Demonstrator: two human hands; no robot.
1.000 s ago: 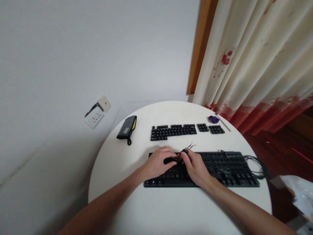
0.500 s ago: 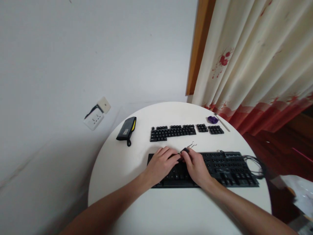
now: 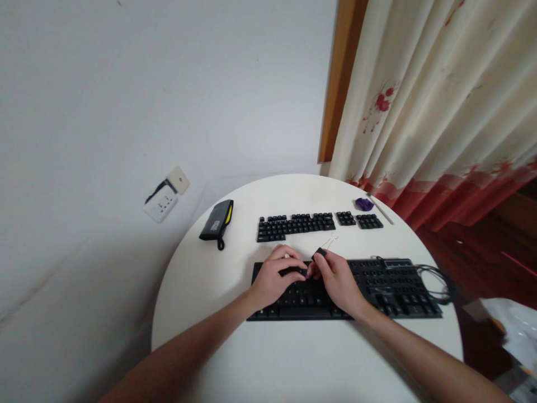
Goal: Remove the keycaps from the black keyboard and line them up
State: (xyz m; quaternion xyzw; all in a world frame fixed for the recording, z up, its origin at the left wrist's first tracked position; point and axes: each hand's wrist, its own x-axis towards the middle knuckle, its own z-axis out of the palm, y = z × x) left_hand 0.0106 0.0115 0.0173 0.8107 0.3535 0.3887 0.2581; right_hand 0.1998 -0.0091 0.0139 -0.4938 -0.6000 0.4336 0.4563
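My right hand [image 3: 339,278] is closed round the black handle of a keycap puller [image 3: 319,253], over the middle of the black keyboard [image 3: 302,312]. The puller's thin wire prongs point up and away from me, above the white table. My left hand [image 3: 276,278] is beside it on the left, thumb and index finger curved together in a pinch close to the right fingertips. What sits between those left fingertips is too small and dark to make out. Keycaps [image 3: 308,225] lie in ordered rows beyond the keyboard, with smaller groups to their right.
On the round white table [image 3: 293,355], a black pouch [image 3: 217,220] lies at the left. A crumpled purple cloth [image 3: 363,204] and a brush [image 3: 381,210] are at the far right. The coiled cable [image 3: 440,280] hangs over the right edge. Wall and curtain stand behind.
My right hand has turned slightly, swinging the puller's prongs farther from me. My left fingers have drawn a little apart from the right hand's fingers.
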